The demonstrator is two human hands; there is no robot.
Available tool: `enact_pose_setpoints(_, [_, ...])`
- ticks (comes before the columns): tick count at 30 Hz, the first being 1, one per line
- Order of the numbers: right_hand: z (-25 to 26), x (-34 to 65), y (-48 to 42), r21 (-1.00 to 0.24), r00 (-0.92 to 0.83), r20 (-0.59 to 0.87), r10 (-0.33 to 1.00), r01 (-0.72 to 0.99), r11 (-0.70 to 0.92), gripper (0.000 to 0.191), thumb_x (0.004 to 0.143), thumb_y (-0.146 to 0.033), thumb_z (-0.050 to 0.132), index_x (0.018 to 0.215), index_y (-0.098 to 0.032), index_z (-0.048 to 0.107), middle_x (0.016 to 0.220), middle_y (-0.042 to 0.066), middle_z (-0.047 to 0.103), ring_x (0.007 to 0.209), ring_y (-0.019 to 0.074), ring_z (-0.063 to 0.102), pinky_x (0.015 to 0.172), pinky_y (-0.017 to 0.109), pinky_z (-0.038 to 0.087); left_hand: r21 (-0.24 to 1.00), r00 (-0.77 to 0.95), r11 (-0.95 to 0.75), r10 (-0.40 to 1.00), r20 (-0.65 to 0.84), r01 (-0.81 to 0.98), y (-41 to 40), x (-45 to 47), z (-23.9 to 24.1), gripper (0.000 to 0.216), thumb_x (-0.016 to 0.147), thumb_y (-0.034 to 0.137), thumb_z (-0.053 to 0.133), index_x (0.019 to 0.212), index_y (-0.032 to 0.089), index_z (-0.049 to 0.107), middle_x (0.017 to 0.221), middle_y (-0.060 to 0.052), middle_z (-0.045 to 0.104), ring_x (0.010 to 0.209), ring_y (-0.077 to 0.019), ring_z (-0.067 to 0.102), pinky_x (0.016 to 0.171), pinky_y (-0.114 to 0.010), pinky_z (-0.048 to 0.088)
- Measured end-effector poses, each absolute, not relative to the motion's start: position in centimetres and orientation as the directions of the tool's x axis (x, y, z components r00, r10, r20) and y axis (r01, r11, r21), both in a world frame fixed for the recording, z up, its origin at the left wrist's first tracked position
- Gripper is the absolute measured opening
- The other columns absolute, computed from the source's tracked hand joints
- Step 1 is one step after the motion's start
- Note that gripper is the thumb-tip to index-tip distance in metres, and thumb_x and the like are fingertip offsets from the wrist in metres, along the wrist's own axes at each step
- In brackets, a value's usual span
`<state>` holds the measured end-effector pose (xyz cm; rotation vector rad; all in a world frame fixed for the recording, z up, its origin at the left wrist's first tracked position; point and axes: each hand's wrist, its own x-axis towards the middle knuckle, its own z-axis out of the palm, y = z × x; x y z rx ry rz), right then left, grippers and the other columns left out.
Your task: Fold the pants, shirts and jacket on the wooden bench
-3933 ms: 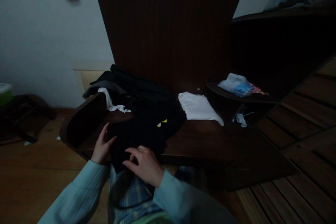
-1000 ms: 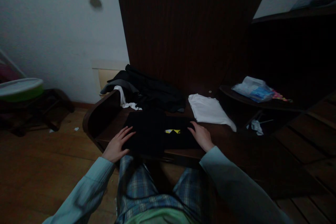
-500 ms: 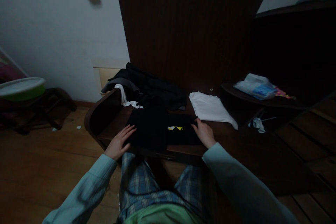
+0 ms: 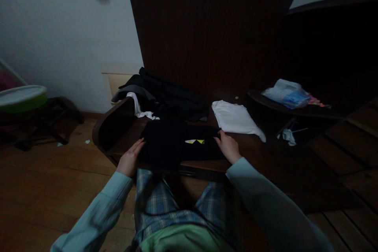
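A folded black garment [image 4: 161, 145] lies on the dark wooden bench in front of me. Its yellow and white print [image 4: 195, 141] shows in part on the right half, beside a thicker folded layer on the left. My left hand [image 4: 132, 158] is closed on the garment's left edge, the fingertips at the cloth. At the right edge, my right hand [image 4: 228, 145] pinches the far corner between thumb and fingers. Behind my right hand a folded white garment [image 4: 236, 117] lies flat.
A heap of dark clothes [image 4: 174, 96] with a white cloth [image 4: 137, 106] lies at the back left, by the bench's curved armrest [image 4: 102, 126]. On a shelf to the right sits a plastic packet [image 4: 288, 93]. A green-rimmed basin [image 4: 23, 98] stands far left.
My left hand has shifted from lying on the cloth to its left edge, and the garment's left part has moved slightly left. My right hand stays at the right corner.
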<state>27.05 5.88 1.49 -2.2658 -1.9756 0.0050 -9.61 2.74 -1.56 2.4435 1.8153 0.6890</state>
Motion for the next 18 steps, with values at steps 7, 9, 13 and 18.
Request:
enact_pose_setpoints(7, [1.4, 27.1, 5.9, -0.103, 0.145, 0.087, 0.986, 0.985, -0.136, 0.028, 0.087, -0.036, 0.037, 0.107, -0.018, 0.046, 0.093, 0.011, 0.063, 0.082, 0.0224, 0.062, 0.063, 0.028, 0.042, 0.384, 0.389, -0.448, 0.893, 0.225, 0.807, 2.5, -12.1, -0.4, 0.059, 0.063, 0.019, 0.04, 0.122, 0.015, 0.045, 0.138, -0.008, 0.032, 0.126, -0.0257, 0.028, 0.103, -0.043, 0.026])
enact_pose_setpoints(9, [1.3, 27.1, 5.9, -0.102, 0.145, 0.092, 0.985, 0.986, -0.135, 0.028, 0.087, -0.036, 0.037, 0.107, -0.018, 0.046, 0.092, 0.011, 0.064, 0.082, 0.0224, 0.062, 0.063, 0.028, 0.042, 0.47, 0.453, -0.496, 0.866, 0.211, 0.73, 3.4, -13.0, 1.1, 0.055, 0.068, 0.03, 0.042, 0.121, 0.016, 0.047, 0.139, -0.007, 0.03, 0.126, -0.0279, 0.028, 0.102, -0.042, 0.027])
enact_pose_setpoints(13, [1.2, 27.2, 6.0, -0.106, 0.139, 0.1, 0.985, 0.986, -0.129, 0.029, 0.087, -0.036, 0.036, 0.107, -0.018, 0.046, 0.093, 0.011, 0.064, 0.081, 0.0227, 0.062, 0.062, 0.028, 0.042, 0.623, 0.29, -0.406, 0.914, 0.285, 0.668, 8.6, -12.8, 3.7, 0.057, 0.075, 0.052, 0.037, 0.115, 0.014, 0.052, 0.129, -0.01, 0.045, 0.117, -0.0278, 0.041, 0.098, -0.038, 0.032])
enact_pose_setpoints(18, [1.4, 27.3, 5.9, -0.119, 0.149, 0.066, 0.987, 0.983, -0.141, 0.029, 0.088, -0.036, 0.035, 0.107, -0.019, 0.045, 0.094, 0.01, 0.063, 0.082, 0.0216, 0.061, 0.063, 0.027, 0.042, 0.627, 0.213, -0.231, 0.971, 0.105, 0.744, 16.9, -10.6, 3.3, 0.06, 0.057, 0.066, 0.051, 0.087, 0.016, 0.065, 0.098, -0.01, 0.063, 0.098, -0.0285, 0.054, 0.092, -0.038, 0.037])
